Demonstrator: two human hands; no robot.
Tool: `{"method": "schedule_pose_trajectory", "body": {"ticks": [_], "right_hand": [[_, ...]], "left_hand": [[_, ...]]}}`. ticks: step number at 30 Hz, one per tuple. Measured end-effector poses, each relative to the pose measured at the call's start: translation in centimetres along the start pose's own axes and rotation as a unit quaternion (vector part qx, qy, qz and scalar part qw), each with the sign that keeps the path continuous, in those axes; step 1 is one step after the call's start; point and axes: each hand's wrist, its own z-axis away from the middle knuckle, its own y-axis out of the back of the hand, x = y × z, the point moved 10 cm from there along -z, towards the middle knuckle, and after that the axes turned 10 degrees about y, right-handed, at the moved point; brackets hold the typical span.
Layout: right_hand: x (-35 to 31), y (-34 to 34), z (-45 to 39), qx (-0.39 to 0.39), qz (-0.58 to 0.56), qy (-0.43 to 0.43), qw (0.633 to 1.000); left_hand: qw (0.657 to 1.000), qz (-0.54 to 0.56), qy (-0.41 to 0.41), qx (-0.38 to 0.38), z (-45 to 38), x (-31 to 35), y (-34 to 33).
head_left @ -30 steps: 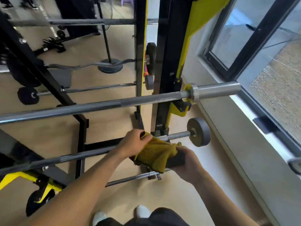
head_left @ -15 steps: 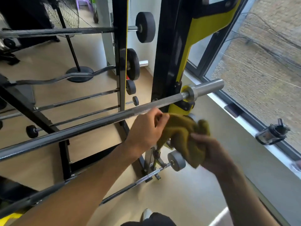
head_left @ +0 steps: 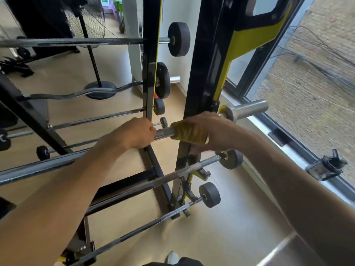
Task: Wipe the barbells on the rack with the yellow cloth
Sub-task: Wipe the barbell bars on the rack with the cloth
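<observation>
A long steel barbell lies across the black and yellow rack, its bare sleeve end sticking out right of the upright. The yellow cloth is wrapped around this bar just left of the upright. My right hand is closed over the cloth and the bar. My left hand grips the bare bar a short way left of the cloth. Two thinner barbells with small black end plates rest lower on the rack, below my hands.
More bars, a curl bar and black plates hang on the rack's far upright. A fan stand rises behind. A window sill with a dark clamp-like object runs along the right. My shoe shows at the bottom edge.
My hands lifted the cloth from the lower bar up to the thick barbell. The right hand wrapped the cloth around it, and the left hand took hold of the bare bar.
</observation>
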Motion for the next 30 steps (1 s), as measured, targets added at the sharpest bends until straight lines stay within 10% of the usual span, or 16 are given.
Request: {"method": "schedule_pose_trajectory", "body": {"ticks": [20, 30], "right_hand": [[-8.3, -3.7, -10.0, -0.038, 0.119, 0.081, 0.989], [-17.4, -4.3, -11.4, -0.002, 0.137, 0.122, 0.983]], "left_hand": [[0.981, 0.085, -0.006, 0.173, 3.5, -2.5, 2.0], [0.995, 0.009, -0.032, 0.092, 6.5, -7.3, 1.3]]}}
